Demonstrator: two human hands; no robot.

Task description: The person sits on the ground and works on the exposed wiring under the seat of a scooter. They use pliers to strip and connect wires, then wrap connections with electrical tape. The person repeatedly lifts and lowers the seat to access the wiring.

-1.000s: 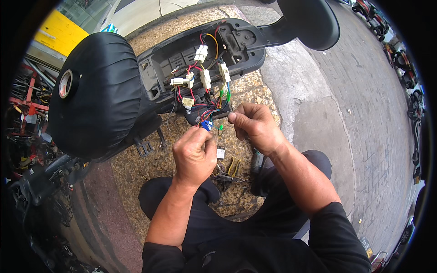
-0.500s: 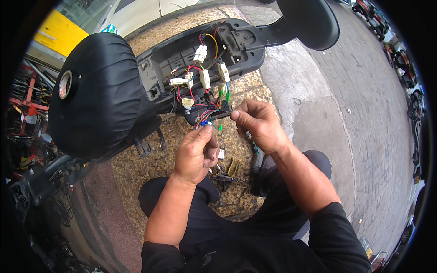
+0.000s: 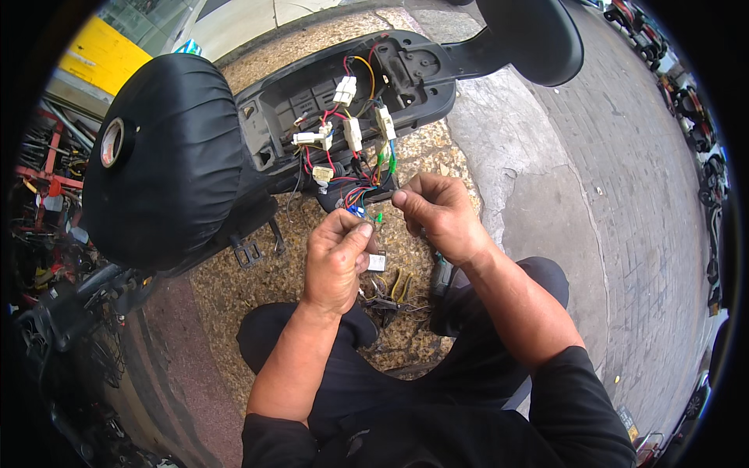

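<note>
My left hand [image 3: 337, 261] is closed around a small wire end with a blue connector and a green tip, just below a bundle of coloured wires [image 3: 355, 187]. My right hand [image 3: 437, 212] pinches the same bundle from the right, its fingertips close to the left hand's. The wires run up into an open black plastic housing [image 3: 312, 101] of a scooter, where several white connectors [image 3: 351, 132] hang loose. A black seat [image 3: 168, 156] lies to the left of the housing.
Pliers and small tools [image 3: 398, 290] lie on the pebbled ground between my knees. A black rounded body part [image 3: 530, 39] sits at the top right. Grey paving [image 3: 624, 203] lies to the right. Metal clutter [image 3: 39, 179] fills the left edge.
My left hand has risen slightly and closed in toward the right hand at the wire bundle. The right hand has barely shifted.
</note>
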